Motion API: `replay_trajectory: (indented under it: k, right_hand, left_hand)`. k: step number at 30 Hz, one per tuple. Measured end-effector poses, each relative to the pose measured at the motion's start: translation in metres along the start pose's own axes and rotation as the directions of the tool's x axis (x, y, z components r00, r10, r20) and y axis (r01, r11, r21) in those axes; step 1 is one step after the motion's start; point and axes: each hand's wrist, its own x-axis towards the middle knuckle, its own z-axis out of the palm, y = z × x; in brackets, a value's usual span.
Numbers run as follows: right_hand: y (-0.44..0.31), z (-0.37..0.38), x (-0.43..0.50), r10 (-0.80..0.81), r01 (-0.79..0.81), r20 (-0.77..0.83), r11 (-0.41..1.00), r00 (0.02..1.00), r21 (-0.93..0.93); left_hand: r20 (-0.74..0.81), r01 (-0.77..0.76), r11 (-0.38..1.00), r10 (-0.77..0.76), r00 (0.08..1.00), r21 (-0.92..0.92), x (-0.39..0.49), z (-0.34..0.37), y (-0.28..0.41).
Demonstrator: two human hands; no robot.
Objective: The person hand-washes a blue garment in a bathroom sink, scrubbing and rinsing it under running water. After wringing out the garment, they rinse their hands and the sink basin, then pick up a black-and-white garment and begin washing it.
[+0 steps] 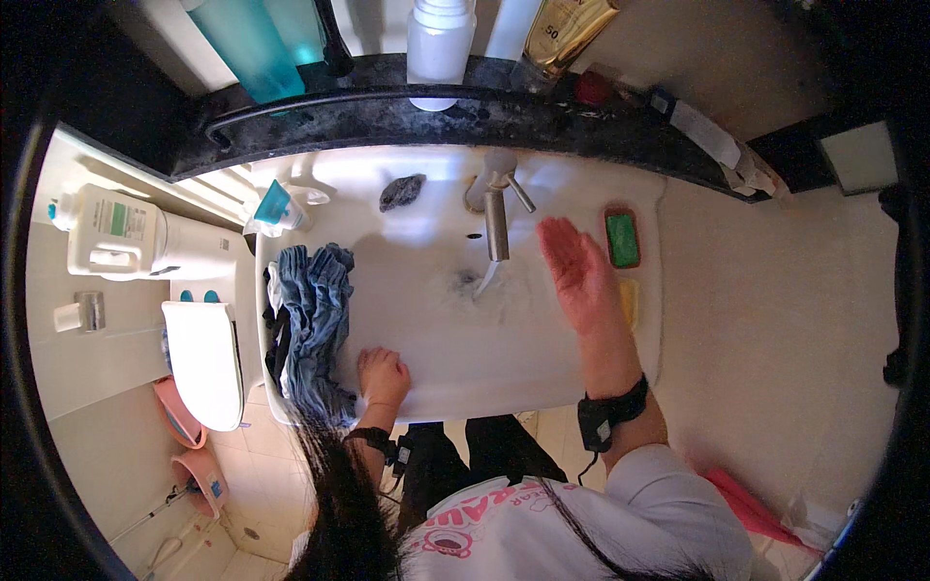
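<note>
A single-lever metal faucet (pixel 496 225) runs a stream of water into the white washbasin (pixel 421 290). To the right of the stream, my right hand (pixel 579 279) is raised palm up and holds nothing. My left hand (pixel 383 375) rests at the basin's front rim with its fingers curled; its palm is hidden. Just left of it, crumpled blue denim cloth (pixel 312 312) lies over the basin's left edge, with white and black fabric beneath. A green bar (pixel 621 238) in a reddish dish and a yellow bar or sponge (pixel 629 305) sit on the right rim.
A dark wad (pixel 402 192) and a teal-topped tube (pixel 275 203) are on the back rim. Above runs a black shelf (pixel 349 120) bearing a white bottle (pixel 438 51) and a teal bottle (pixel 251 51). The toilet (pixel 203 363) is at left, pink basins (pixel 200 479) on the floor.
</note>
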Motion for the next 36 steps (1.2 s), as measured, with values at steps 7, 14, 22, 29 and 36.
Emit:
replay_trajectory:
  k: [7,14,22,29,36]
  right_hand:
    - [-0.008,0.023,0.014,0.139,-0.125,0.166,0.988,0.976,-0.088]
    - [0.075,-0.124,0.055,0.406,-0.385,-0.218,0.913,0.888,0.131]
    - [0.126,-0.160,0.095,0.415,-0.379,-0.164,0.901,0.895,0.212]
    - [0.150,-0.083,0.100,0.510,-0.500,0.107,0.859,0.853,-0.109]
    - [0.153,-0.152,0.102,0.325,-0.305,-0.075,0.931,0.943,0.202]
  left_hand:
    - [-0.013,-0.002,0.997,0.003,1.000,0.078,-0.001,0.003,-0.004]
    - [-0.046,-0.009,1.000,0.009,0.999,0.009,-0.003,0.001,-0.001]
    - [0.020,0.018,1.000,-0.018,1.000,0.014,0.001,-0.001,0.000]
    - [0.017,0.034,0.999,-0.034,0.999,0.030,-0.003,-0.005,-0.001]
    - [0.016,-0.002,1.000,0.001,1.000,0.018,0.001,0.001,-0.002]
